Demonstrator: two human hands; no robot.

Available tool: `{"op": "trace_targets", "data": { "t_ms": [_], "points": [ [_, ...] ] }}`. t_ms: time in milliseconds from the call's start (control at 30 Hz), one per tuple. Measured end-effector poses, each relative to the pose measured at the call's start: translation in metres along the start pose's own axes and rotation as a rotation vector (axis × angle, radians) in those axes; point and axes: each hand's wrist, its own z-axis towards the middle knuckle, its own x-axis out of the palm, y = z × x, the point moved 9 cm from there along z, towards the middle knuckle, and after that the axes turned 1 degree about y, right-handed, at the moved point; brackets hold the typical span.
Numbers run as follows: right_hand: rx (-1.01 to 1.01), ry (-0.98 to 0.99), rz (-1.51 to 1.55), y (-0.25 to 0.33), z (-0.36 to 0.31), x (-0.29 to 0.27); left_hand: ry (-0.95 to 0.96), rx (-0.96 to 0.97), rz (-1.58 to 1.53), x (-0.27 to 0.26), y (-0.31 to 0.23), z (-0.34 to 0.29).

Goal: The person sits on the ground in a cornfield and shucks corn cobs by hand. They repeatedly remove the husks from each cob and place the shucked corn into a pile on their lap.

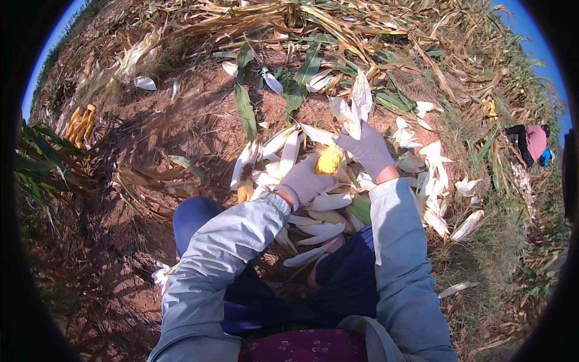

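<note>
My gloved left hand [303,180] is closed around a yellow ear of corn [329,160], which points up and away from me. Close beside it, my gloved right hand [367,152] grips pale corn husk [360,99] whose leaves stick up beyond the fingers. Where the husk joins the ear is hidden by the right hand. Under both hands lies a heap of stripped white husks [325,232], spread between my knees. Another ear [244,190], partly wrapped in husk, rests just left of my left hand.
Several bare yellow ears [79,125] are piled at the far left, above green corn leaves [45,160]. Dry stalks [271,15] lie across the far ground. More loose husks [435,181] are scattered to the right. A person in a pink top [535,142] bends over at the far right.
</note>
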Motion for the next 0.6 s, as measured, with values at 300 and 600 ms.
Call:
{"op": "trace_targets", "data": {
  "t_ms": [300, 600],
  "points": [
    [0.014, -0.156, -0.084, -0.002, -0.009, 0.009, -0.112, -0.083, 0.683, -0.020, -0.024, -0.011],
    [0.265, -0.086, 0.800, -0.022, -0.018, 0.011, 0.155, 0.017, -0.364, 0.011, 0.003, 0.000]
  ]
}}
